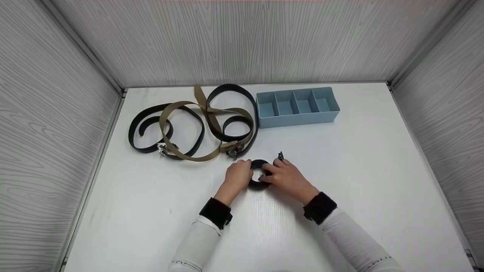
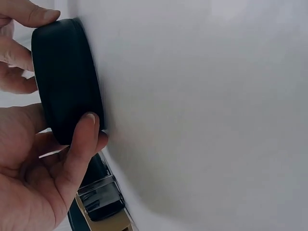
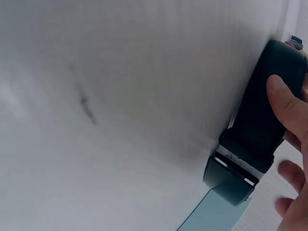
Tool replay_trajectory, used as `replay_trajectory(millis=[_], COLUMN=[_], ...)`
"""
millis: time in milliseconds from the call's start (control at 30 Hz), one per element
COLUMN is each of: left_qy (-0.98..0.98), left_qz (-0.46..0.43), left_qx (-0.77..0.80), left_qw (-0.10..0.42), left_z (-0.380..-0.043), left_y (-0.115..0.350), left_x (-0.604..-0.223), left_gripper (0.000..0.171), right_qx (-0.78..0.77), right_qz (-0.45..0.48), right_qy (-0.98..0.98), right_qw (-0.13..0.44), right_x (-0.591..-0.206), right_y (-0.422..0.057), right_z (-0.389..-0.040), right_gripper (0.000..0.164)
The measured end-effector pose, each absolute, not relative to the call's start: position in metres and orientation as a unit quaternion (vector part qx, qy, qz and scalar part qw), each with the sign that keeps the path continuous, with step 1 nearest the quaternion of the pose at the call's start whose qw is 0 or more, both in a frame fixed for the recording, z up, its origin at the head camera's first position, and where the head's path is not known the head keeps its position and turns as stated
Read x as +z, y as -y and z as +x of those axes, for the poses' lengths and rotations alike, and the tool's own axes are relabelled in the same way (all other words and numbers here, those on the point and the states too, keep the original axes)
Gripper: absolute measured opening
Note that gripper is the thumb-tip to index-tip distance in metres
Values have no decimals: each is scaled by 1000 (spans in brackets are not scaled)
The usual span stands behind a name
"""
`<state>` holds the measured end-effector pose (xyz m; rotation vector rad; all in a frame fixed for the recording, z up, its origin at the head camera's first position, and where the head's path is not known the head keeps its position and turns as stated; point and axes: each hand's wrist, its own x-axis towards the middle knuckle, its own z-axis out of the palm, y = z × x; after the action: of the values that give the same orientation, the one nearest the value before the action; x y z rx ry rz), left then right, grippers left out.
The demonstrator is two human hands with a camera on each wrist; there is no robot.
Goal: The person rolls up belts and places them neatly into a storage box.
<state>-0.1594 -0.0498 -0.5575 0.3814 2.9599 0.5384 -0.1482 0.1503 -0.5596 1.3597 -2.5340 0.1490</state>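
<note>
A black belt (image 1: 258,186) wound into a tight coil stands on its edge on the white table. My left hand (image 1: 238,174) grips the left side of the coil, thumb and fingers on either side of the strap in the left wrist view. From the right, my right hand (image 1: 287,177) pinches the band, its thumb pressed on the outer face in the right wrist view. The belt's buckle (image 3: 231,178) sticks out past the right hand's fingers, on the far side of the coil.
Behind the left hand lie loosely looped belts: a black one (image 1: 131,132) at left, a tan one (image 1: 196,158) across the middle and another black one (image 1: 228,87) overlapping it. A blue tray (image 1: 298,120) with several compartments stands at the back. Grey wood-grain panels (image 1: 249,41) enclose the table.
</note>
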Motion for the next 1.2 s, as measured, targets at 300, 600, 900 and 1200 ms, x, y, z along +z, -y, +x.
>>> replay_trajectory(millis=[300, 600, 900, 1200], left_qy=[-971, -941, -863, -777], left_qz=[155, 141, 95, 50], left_qx=[176, 288, 445, 566], left_qw=[47, 108, 220, 272], left_z=[-163, -168, -171, -169], left_y=[53, 62, 69, 70], left_x=[-558, -560, -547, -538], left_gripper=[12, 12, 12, 17], right_qx=[55, 61, 66, 50], right_qz=[456, 482, 523, 539], right_qy=[873, 859, 829, 823], right_qw=[163, 162, 186, 174], right_x=[-565, -564, -546, -508], right_y=[-148, -156, -164, -165], right_z=[-142, -144, -147, -149], right_gripper=[30, 33, 51, 45])
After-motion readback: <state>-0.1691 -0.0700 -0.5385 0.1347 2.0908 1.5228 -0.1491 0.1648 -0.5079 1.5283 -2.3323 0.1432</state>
